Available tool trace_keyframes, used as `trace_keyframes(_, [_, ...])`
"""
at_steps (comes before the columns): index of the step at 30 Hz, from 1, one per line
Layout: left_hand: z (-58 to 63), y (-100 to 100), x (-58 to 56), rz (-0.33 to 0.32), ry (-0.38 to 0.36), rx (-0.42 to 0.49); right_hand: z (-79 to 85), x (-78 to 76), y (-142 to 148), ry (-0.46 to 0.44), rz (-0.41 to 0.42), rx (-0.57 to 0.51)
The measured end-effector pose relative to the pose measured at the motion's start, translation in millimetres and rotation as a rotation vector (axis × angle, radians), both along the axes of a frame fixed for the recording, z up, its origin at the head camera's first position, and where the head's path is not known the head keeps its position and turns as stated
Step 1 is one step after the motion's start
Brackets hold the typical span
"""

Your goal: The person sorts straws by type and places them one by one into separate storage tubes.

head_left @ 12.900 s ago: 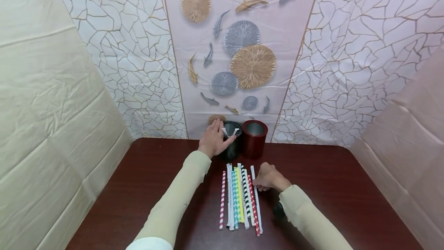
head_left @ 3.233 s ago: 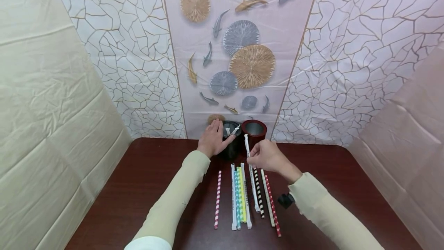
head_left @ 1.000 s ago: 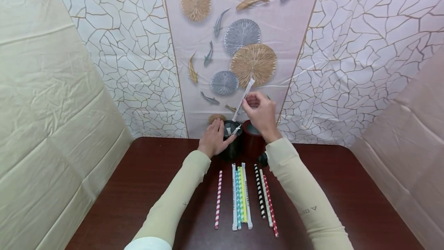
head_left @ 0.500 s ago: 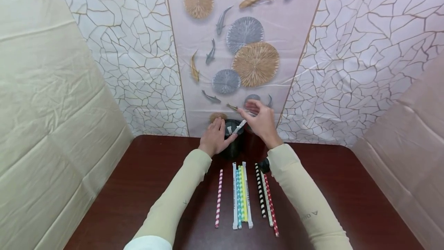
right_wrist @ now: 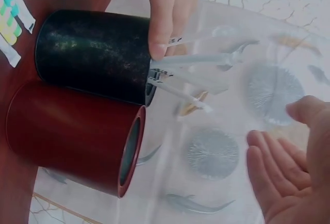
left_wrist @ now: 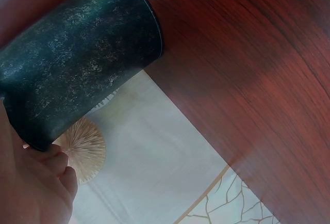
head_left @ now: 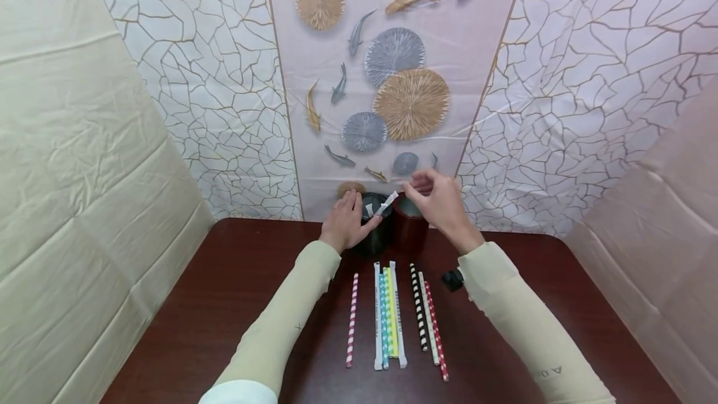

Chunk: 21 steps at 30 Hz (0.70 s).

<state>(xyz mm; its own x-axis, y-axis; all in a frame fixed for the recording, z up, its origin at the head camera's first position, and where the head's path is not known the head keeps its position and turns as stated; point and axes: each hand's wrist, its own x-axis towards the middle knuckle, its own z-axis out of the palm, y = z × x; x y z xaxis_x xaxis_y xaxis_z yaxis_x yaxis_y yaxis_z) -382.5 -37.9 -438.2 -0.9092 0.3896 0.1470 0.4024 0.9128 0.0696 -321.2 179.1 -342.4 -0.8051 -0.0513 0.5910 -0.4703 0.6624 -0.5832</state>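
Note:
My left hand (head_left: 343, 222) holds the black cup (head_left: 374, 243) at its rim, with the thumb on the near side. Several paper-wrapped straws (right_wrist: 198, 60) stick out of the cup, leaning at different angles. Right beside it stands a dark red cup (head_left: 409, 229); no straw shows in its visible opening. My right hand (head_left: 443, 203) is just above the red cup, fingers loosely bent and holding nothing. In the left wrist view, fingertips (left_wrist: 56, 157) meet the black cup's rim.
On the brown table (head_left: 235, 304) lie a pink-striped straw (head_left: 352, 320), a middle group of wrapped, teal and yellow straws (head_left: 387, 317), and a right group with black-striped, pale and red dotted straws (head_left: 436, 332). A patterned cloth wall (head_left: 364, 67) rises behind the cups.
My right hand carried a wrapped straw up to the black cup, put it in and let go, then drew back to the right. The left hand stayed at the black cup.

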Motion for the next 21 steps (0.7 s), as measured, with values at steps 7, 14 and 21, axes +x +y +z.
trace_keyframes(7, [0.2,0,1.2,-0.008,-0.014,0.024,5.7,22.2,7,-0.142,-0.007,0.130])
trace_keyframes(14, [0.9,-1,0.7,-0.013,-0.014,0.023,1.1,37.7,14,-0.303,0.007,0.293])
trace_keyframes(21, [0.4,-1,-0.1,-0.004,-0.027,0.025,-12.4,41.9,15,-0.505,0.076,0.394])
